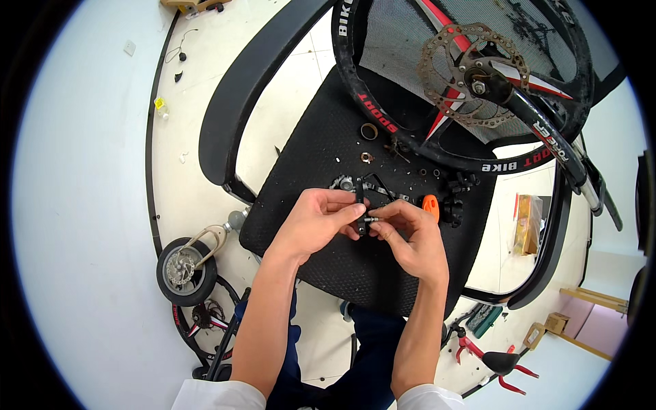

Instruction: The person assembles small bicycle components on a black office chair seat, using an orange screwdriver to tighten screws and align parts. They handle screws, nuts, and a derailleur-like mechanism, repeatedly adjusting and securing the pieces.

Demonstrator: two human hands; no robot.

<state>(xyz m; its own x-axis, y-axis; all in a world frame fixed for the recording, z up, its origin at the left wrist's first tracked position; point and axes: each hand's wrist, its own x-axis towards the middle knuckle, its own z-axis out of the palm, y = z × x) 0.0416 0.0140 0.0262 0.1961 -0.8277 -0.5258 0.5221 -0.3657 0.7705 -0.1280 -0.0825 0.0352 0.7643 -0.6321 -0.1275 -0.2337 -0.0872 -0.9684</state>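
Over the black chair seat [328,263], my left hand [307,225] grips a narrow black bar-like part [361,231], thumb on top. My right hand [413,242] pinches a small silver, bolt-like piece [372,219] against the bar's side; whether it sits in a hole cannot be made out. Just beyond my fingers lies a silver and black metal mechanism [347,184], partly hidden by my hands. To the right of my right hand are an orange oval piece [430,206] and a black ribbed part [452,212].
Farther up the seat lie a metal ring [369,131] and a copper-coloured nut [367,157]. A bicycle wheel [350,68] with a brake disc [437,68] leans at the back. Armrests [236,102] flank the seat. A small wheel [186,271] stands on the floor at left.
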